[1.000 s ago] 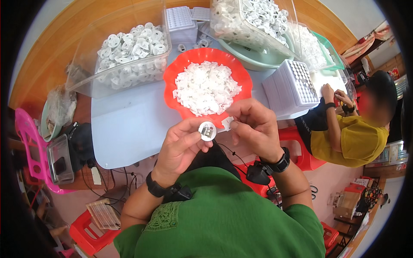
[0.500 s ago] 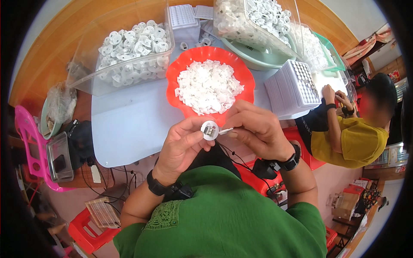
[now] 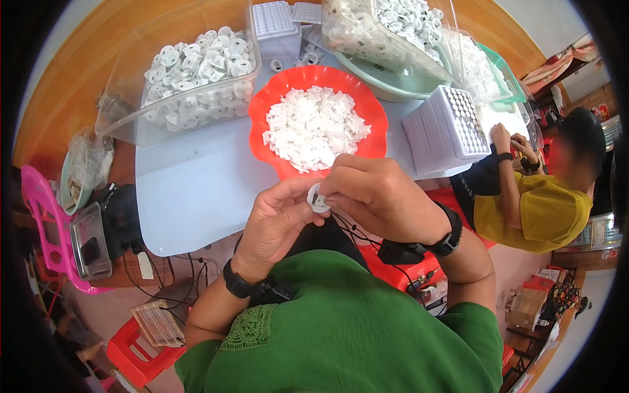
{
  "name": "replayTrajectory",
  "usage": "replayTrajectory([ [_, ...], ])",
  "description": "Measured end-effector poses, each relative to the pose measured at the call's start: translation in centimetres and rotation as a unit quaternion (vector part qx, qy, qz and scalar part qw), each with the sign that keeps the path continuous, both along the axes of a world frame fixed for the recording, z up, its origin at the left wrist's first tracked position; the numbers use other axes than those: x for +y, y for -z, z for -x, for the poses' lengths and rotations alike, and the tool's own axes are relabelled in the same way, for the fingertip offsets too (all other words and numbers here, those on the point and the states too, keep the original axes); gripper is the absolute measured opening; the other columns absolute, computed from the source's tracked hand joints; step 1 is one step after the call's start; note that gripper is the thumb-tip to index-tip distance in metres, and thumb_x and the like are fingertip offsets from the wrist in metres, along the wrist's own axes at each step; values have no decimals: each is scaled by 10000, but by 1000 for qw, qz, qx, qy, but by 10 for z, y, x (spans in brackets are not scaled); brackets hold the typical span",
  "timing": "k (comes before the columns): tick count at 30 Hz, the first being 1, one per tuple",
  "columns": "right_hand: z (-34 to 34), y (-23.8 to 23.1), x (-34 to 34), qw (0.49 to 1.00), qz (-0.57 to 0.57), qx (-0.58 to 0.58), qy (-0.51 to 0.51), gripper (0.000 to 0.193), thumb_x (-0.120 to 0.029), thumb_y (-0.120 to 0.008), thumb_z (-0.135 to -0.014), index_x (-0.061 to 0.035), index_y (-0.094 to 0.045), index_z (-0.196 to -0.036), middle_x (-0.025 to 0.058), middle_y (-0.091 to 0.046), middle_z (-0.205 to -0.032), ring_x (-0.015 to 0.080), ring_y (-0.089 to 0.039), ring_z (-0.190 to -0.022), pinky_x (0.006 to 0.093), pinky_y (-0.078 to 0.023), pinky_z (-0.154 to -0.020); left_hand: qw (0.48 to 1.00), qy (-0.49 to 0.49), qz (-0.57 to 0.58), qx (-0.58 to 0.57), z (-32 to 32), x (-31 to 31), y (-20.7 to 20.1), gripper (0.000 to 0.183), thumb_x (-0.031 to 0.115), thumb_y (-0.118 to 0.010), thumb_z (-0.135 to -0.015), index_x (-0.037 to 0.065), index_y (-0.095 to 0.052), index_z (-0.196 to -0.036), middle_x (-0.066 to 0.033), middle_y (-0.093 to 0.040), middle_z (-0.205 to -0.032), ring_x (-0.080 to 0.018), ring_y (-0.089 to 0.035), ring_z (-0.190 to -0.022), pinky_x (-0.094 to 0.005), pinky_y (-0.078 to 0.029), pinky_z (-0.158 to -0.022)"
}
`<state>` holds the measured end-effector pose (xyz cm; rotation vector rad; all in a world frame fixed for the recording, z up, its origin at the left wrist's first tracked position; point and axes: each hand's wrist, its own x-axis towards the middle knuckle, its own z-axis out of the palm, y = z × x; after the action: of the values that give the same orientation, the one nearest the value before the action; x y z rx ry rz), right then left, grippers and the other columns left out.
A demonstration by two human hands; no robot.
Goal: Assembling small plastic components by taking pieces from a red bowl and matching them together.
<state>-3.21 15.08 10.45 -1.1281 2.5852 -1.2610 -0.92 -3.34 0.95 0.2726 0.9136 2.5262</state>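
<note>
Between the fingers and thumb of my left hand (image 3: 278,219) is a small round white plastic part (image 3: 317,200) with a dark slot in its face. My right hand (image 3: 383,196) is closed in a pinch, its fingertips against the face of the round part. The small flat white piece it pinches is mostly hidden behind the fingers. Just beyond my hands stands a red wavy-rimmed bowl (image 3: 261,141) heaped with small flat white plastic pieces (image 3: 314,128). Both hands are above the table's near edge.
A clear bin (image 3: 121,121) of round white parts stands far left on the pale blue table (image 3: 196,190). Right of the bowl are stacked white trays (image 3: 439,128), a green basin (image 3: 393,92) and another clear bin (image 3: 354,42). A person in a yellow shirt (image 3: 531,216) works at right.
My right hand has moved left, bringing the small flat piece from beside the round part onto its face. My left hand stays nearly in place, still holding the round part.
</note>
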Motion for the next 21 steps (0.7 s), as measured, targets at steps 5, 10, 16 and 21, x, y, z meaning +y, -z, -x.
replayTrajectory([
  [5, -1, 4, -1, 1000, 0, 0, 15, 137, 49, -628, -765, -9, -588, -883, 115, -551, -747, 297, -580, -664, 349, -441, -562, 1000, -7, 7, -1, -1, 1, 0, 390, 100, -616, -874, -24, -512, -1230, -144, -627, -1046, -218, -633, -904, -292, -540, -765],
  [10, 0, 5, 0, 999, 31, 2, 10, 147, 52, -628, -766, -11, -598, -895, 112, -563, -748, 289, -583, -664, 344, -439, -559, 1000, -7, -4, 3, -1, 1, 2, 388, 91, -617, -872, -27, -514, -1227, -142, -628, -1042, -212, -636, -901, -289, -545, -764],
  [16, -3, 5, -1, 999, 40, -2, 13, 146, 51, -625, -767, -11, -607, -898, 111, -562, -738, 288, -583, -657, 346, -437, -550, 1000, -6, 2, 5, -2, 3, 0, 384, 78, -627, -862, -26, -522, -1217, -143, -631, -1035, -212, -640, -893, -282, -552, -747],
  [21, -6, 6, 1, 1000, 18, -2, 20, 141, 50, -627, -765, -11, -606, -891, 107, -556, -727, 286, -584, -655, 347, -436, -546, 1000, -12, 16, 13, -4, 5, 0, 380, 77, -631, -859, -31, -529, -1209, -145, -633, -1033, -214, -644, -890, -282, -553, -743],
])
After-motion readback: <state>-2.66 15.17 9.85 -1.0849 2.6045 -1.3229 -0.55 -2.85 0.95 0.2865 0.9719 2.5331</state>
